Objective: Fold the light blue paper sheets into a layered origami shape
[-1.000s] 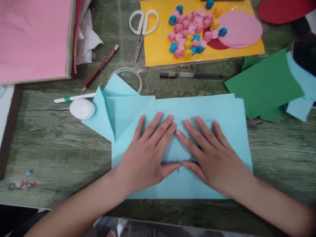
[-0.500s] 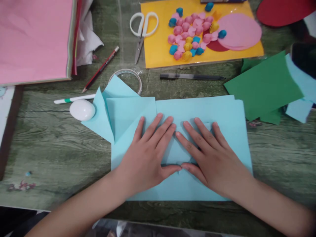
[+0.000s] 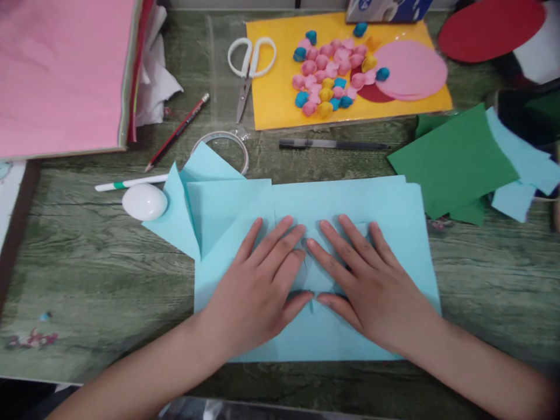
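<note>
Left hand (image 3: 251,291) (forefinger newly drawn back) and right hand (image 3: 374,283) spread wide atop blue paper (image 3: 341,197), seemingly still pressing.

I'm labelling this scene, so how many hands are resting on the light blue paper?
2: the left hand on the left half of the light blue paper, the right hand on its right half. Both are in plain view.
</note>
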`<state>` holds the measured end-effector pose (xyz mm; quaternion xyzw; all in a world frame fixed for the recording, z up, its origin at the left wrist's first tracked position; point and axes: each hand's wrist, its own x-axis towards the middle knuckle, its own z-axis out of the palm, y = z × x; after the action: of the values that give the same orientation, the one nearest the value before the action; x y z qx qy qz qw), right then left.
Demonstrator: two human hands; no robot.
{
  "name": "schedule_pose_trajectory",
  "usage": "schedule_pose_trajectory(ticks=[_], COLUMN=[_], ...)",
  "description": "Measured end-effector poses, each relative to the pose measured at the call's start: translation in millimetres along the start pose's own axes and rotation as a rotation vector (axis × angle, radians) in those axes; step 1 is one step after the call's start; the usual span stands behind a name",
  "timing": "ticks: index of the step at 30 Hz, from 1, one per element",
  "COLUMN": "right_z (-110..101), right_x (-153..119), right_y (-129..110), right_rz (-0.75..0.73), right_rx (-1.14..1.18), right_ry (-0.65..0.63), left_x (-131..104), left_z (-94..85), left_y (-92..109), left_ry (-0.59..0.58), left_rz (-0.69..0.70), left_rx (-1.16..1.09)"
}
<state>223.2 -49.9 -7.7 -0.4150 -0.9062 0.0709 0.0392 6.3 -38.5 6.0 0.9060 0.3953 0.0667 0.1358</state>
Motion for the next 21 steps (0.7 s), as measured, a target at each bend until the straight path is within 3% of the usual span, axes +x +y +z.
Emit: schedule_pose_trajectory(ticks=[13, 18, 21], right_z=[-1, -8, -11], right_x=[0, -9, -14], right_y=[1, 1, 7], right_rz=[-0.015, -0.135, -0.220], right_rx=[-0.013, 0.005, 0.023], right_ry=[0.013, 0.075, 0.042], left_x=[0, 0, 0], left_z=[-9.1, -10.0, -10.0], left_y=[-17, -17, -17], left_ry=[-0.121, -0.131, -0.121], left_rz=[0.133, 0.112, 0.115], left_rx=[-0.051, -0.085, -0.091])
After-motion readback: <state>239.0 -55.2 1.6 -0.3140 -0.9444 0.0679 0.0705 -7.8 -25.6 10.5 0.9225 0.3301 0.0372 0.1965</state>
